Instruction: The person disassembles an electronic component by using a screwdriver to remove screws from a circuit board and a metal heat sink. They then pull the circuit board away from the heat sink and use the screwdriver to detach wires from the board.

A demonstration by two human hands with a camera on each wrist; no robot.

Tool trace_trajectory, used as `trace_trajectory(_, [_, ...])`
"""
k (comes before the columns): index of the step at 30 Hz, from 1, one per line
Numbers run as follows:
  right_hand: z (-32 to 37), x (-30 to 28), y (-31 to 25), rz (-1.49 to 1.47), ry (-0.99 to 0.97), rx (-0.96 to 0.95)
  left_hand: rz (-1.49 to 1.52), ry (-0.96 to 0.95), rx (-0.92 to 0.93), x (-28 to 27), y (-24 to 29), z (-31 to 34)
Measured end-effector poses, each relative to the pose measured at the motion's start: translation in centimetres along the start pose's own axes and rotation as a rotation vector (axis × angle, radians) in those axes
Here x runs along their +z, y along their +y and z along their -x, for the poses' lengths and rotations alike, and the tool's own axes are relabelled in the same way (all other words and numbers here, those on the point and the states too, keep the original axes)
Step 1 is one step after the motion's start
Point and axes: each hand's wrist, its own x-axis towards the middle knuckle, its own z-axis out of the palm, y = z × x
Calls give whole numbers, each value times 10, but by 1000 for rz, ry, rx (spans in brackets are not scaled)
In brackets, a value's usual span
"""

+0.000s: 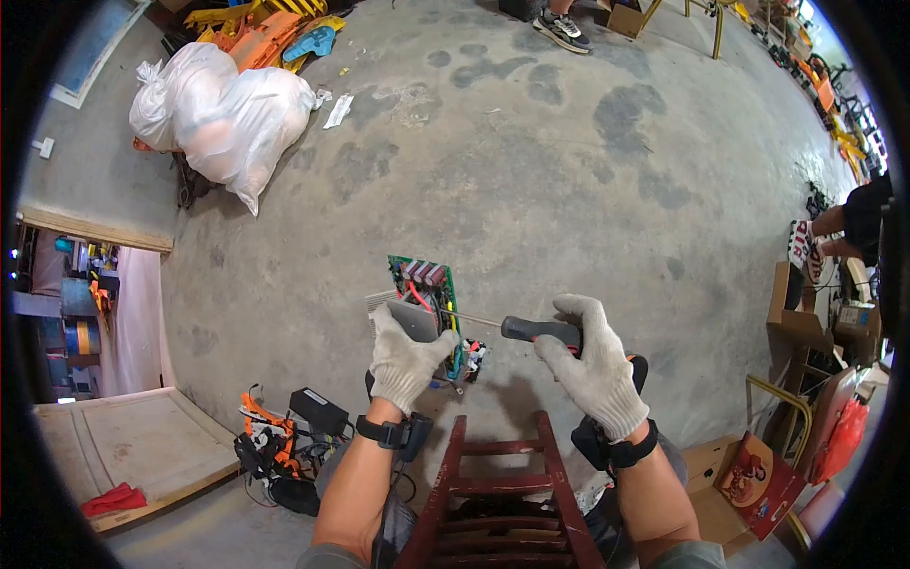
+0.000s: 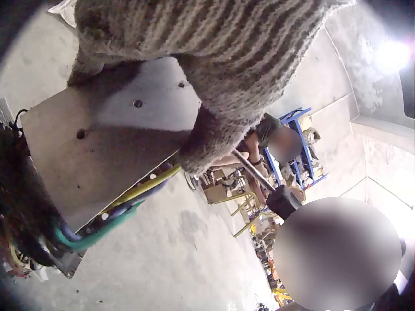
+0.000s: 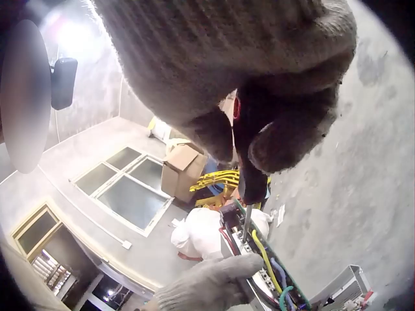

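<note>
A green circuit board (image 1: 448,284) with capacitors and a grey metal plate (image 1: 413,321) is held up over the floor. My gloved left hand (image 1: 406,358) grips the plate, thumb on its near side. In the left wrist view the plate (image 2: 110,116) shows several holes, with yellow and green wires along its edge. My gloved right hand (image 1: 594,368) is curled round the dark handle of a screwdriver (image 1: 540,332). Its shaft points left to the board; in the right wrist view the tip of the screwdriver (image 3: 248,217) meets the board's wired side, exact contact point unclear.
A dark red wooden stool (image 1: 500,486) stands between the legs. Orange and black parts (image 1: 275,436) lie to the left beside a wooden board (image 1: 142,450). White bags (image 1: 232,123) sit at the upper left, cardboard boxes (image 1: 706,465) at the right. Another person's shoe (image 1: 562,31) shows at the top.
</note>
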Motion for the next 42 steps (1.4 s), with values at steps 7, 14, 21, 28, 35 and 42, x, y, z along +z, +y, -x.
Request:
trace_trajectory(7, [1, -2, 1, 4, -18, -84, -2, 17, -1, 2, -3, -1])
trace_trajectory(14, [2, 0, -6, -31, 18, -25, -6, -6, -9, 0, -1, 0])
trace_trajectory(21, [-1, -4, -8, -34, -53, 151, -7, -1, -13, -1, 4, 1])
trace_trajectory(28, [2, -2, 0, 24, 9, -135, 5, 9, -12, -1, 2, 1])
trace_trajectory(35, [-1, -1, 0, -60, -37, 59, 2, 7, -9, -1, 3, 1])
trace_trajectory(42, [1, -1, -1, -27, -14, -55, 41, -1, -10, 0, 1, 0])
